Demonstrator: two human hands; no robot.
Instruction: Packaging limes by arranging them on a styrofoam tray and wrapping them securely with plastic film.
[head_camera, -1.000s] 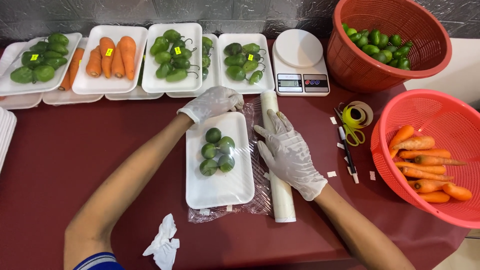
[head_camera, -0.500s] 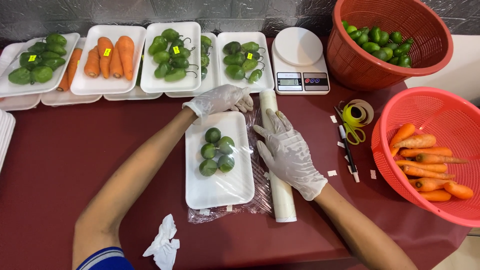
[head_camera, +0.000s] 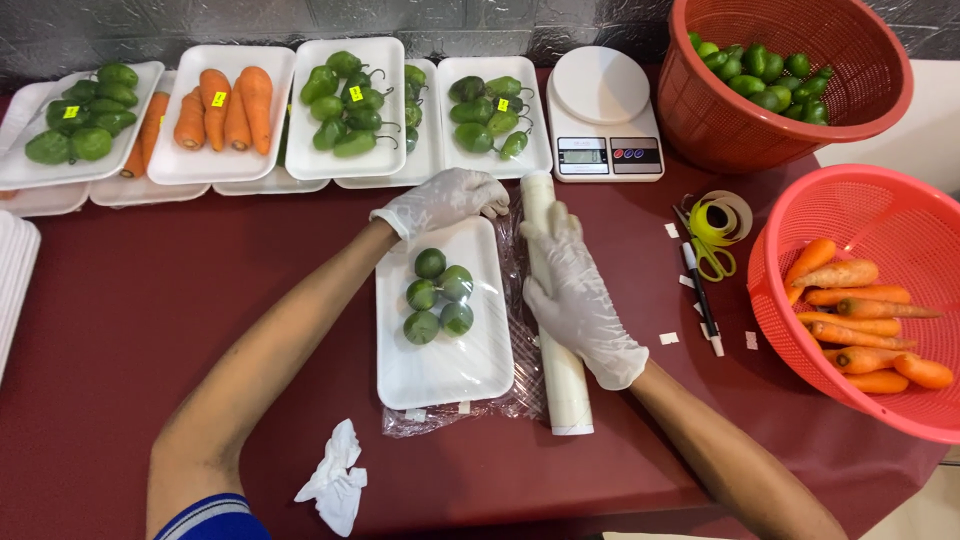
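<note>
White tray (head_camera: 440, 365) holds 4 green limes (head_camera: 438, 293).

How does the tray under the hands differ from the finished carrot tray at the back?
The white tray under the hands holds four small round green fruits; the carrot tray holds long orange carrots. The carrot tray carries a small yellow sticker; the near tray shows none. The near tray lies on loose clear film beside the film roll, with the left hand at its far edge. Both are white rectangular foam trays.
</note>
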